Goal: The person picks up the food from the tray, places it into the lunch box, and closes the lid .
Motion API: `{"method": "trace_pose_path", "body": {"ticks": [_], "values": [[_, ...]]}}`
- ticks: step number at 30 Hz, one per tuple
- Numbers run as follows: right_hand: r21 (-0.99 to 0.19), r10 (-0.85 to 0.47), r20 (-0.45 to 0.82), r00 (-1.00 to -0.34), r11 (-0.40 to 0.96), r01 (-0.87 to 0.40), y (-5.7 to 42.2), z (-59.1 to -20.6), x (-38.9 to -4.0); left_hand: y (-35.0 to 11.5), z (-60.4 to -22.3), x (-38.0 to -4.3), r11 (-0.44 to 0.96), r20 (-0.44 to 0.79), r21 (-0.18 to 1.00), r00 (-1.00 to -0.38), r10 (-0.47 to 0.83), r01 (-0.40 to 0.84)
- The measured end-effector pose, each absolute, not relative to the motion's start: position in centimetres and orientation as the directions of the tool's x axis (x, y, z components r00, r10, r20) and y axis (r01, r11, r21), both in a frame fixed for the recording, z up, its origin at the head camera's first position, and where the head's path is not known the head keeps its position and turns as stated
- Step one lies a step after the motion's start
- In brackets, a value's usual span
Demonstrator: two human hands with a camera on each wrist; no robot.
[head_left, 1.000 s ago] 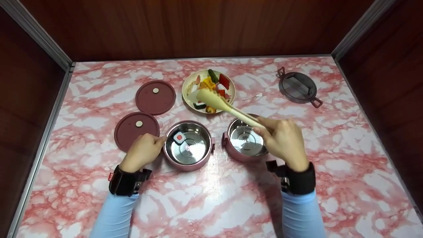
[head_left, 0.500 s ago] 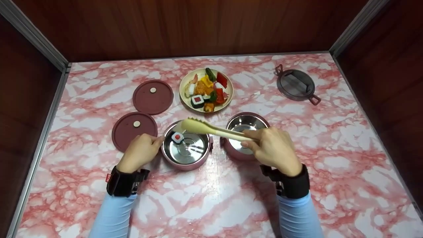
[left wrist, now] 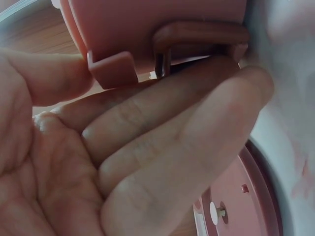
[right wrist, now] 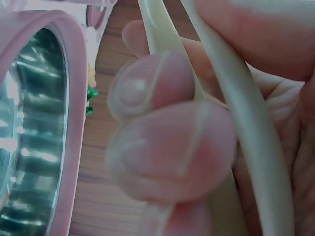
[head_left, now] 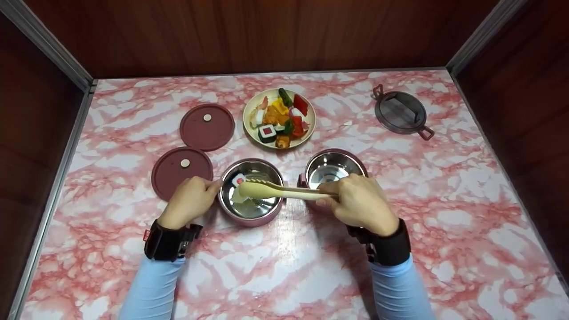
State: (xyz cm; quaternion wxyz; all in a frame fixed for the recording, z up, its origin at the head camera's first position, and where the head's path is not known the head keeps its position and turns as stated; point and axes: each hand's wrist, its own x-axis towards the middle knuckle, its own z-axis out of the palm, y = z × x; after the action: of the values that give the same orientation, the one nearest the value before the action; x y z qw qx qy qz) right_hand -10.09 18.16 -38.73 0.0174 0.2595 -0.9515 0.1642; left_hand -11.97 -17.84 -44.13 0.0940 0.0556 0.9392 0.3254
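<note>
In the head view, my right hand (head_left: pixel 366 202) grips a pair of pale yellow tongs (head_left: pixel 302 193), its fingers curled round the arms of the tongs (right wrist: pixel 256 128) in the right wrist view. The tongs' head hangs over the left pink pot (head_left: pixel 251 220), with a pale, whitish piece (head_left: pixel 240 196) at its tip, too unclear to name. A sushi roll (head_left: pixel 238 179) lies inside that pot against the wall, partly covered by the tongs. My left hand (head_left: pixel 189 202) holds the pot's left side. In the left wrist view, thumb and fingers close on its handle (left wrist: pixel 202 33) and tab.
A second pink pot (head_left: pixel 335 155) stands under my right hand. Behind the pots is a cream plate (head_left: pixel 248 133) of toy-like food pieces. Two dark red lids (head_left: pixel 195 133) (head_left: pixel 169 178) lie at left, and a dark lidded pan (head_left: pixel 400 113) sits at back right.
The tongs have swung from over the food plate leftward and toward me, down to the left pot, bringing the pale piece along. My left hand stays at the pot's side.
</note>
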Motion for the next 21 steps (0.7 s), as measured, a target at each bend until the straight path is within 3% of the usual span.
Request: {"method": "trace_pose_path", "body": {"ticks": [7,21], "values": [[-0.287,-0.484,0.035,-0.874,0.833,-0.473,17.3,-38.8,-10.0,-17.9,-44.1,-12.0,0.784,-0.162,0.621,-0.974,0.158,0.024],[-0.28,-0.513,0.004,-0.858,0.824,-0.494,17.6,-37.8,-9.4,-17.8,-44.3,-12.0,0.795,-0.145,0.605,-0.976,0.162,0.042]]}}
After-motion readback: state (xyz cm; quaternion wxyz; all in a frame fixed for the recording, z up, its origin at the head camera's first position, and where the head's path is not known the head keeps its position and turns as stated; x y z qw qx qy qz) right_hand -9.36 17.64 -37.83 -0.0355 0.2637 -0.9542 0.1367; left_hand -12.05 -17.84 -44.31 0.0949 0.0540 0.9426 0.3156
